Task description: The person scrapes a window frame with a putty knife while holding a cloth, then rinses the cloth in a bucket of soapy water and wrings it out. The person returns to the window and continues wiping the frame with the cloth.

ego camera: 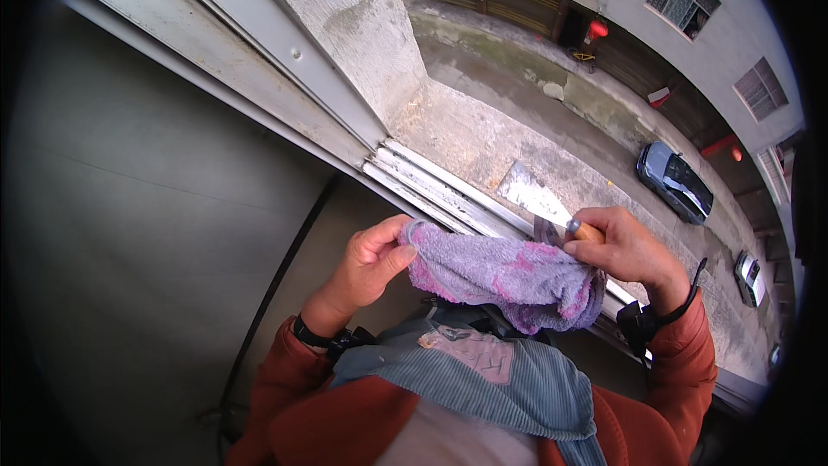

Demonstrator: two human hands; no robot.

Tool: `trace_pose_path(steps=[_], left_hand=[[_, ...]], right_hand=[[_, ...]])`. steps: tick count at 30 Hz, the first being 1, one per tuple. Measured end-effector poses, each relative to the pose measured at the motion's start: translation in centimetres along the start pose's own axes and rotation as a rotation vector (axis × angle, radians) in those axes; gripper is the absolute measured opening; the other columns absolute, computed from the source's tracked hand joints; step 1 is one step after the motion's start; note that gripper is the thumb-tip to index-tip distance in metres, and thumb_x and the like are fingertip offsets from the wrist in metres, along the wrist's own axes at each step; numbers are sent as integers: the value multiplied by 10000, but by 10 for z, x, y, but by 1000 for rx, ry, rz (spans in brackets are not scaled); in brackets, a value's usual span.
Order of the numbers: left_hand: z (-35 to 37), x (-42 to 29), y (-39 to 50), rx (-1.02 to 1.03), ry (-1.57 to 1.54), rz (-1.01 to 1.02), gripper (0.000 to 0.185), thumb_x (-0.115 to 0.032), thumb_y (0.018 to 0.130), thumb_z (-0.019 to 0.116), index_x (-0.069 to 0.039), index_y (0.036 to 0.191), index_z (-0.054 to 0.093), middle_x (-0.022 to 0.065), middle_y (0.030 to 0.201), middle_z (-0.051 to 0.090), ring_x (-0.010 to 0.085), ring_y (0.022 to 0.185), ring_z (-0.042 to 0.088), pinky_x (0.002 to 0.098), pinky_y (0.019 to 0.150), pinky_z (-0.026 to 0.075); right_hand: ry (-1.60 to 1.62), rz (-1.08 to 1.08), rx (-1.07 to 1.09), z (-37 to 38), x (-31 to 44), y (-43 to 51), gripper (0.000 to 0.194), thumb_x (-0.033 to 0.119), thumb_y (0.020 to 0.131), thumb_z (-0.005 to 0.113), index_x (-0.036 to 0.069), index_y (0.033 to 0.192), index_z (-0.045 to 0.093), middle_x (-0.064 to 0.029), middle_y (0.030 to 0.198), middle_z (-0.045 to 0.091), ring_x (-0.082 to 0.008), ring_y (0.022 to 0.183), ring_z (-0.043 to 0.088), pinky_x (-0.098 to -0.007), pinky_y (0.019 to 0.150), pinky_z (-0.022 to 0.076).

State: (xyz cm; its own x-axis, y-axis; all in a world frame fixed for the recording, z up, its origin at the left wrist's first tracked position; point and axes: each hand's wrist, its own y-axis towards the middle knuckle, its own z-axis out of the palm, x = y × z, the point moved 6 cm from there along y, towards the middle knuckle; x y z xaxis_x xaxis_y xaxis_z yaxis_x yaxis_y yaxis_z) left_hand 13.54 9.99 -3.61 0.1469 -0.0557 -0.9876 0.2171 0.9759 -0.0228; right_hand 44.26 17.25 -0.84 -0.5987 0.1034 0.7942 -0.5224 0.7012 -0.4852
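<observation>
A purple and pink terry cloth is stretched between my two hands. My left hand pinches its left end between thumb and fingers. In my right hand are the wooden handle of a putty knife and, it appears, the cloth's right end; the fingers there are partly hidden. The knife's wide, stained metal blade points up and left, over the concrete ledge. Just beyond the cloth run the white tracks of a sliding window frame, with dark dirt in the grooves.
Outside the frame lies a rough concrete sill, beside a plastered wall. Far below is a street with a parked blue-grey car and a white one. A smooth grey floor with a dark line spreads at the left.
</observation>
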Motion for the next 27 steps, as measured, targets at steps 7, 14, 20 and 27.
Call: trace_pose_path(steps=[7, 14, 20, 27], left_hand=[[-30, 6, 17, -354, -167, 47, 194, -99, 1012, 575, 8, 1162, 631, 32, 995, 686, 88, 854, 649, 259, 755, 560], [-49, 3, 29, -504, -144, 89, 166, -53, 999, 568, 22, 1134, 629, 62, 1014, 693, 98, 870, 656, 273, 766, 561], [-47, 22, 51, -503, 309, 72, 464, 55, 901, 647, 51, 1344, 506, 56, 1065, 616, 77, 869, 597, 224, 786, 501], [-47, 32, 32, -515, 541, 149, 366, 71, 876, 624, 9, 1235, 600, -21, 849, 547, 16, 681, 484, 183, 608, 434]], right_hand=[[-223, -563, -166, 40, 47, 37, 353, 180, 819, 764, 3, 1112, 678, -174, 1036, 679, -340, 944, 662, -368, 841, 527], [179, -311, -122, 46, 49, 62, 167, 132, 846, 704, 2, 912, 622, -70, 689, 530, -156, 645, 491, -322, 635, 456], [27, -239, -116, 68, 56, 98, 238, 193, 873, 721, -16, 905, 613, -110, 656, 501, -159, 646, 496, -358, 628, 457], [-305, -433, -405, 37, 84, 94, 241, 213, 903, 667, 20, 1047, 682, -209, 737, 649, -423, 712, 635, -452, 654, 514]])
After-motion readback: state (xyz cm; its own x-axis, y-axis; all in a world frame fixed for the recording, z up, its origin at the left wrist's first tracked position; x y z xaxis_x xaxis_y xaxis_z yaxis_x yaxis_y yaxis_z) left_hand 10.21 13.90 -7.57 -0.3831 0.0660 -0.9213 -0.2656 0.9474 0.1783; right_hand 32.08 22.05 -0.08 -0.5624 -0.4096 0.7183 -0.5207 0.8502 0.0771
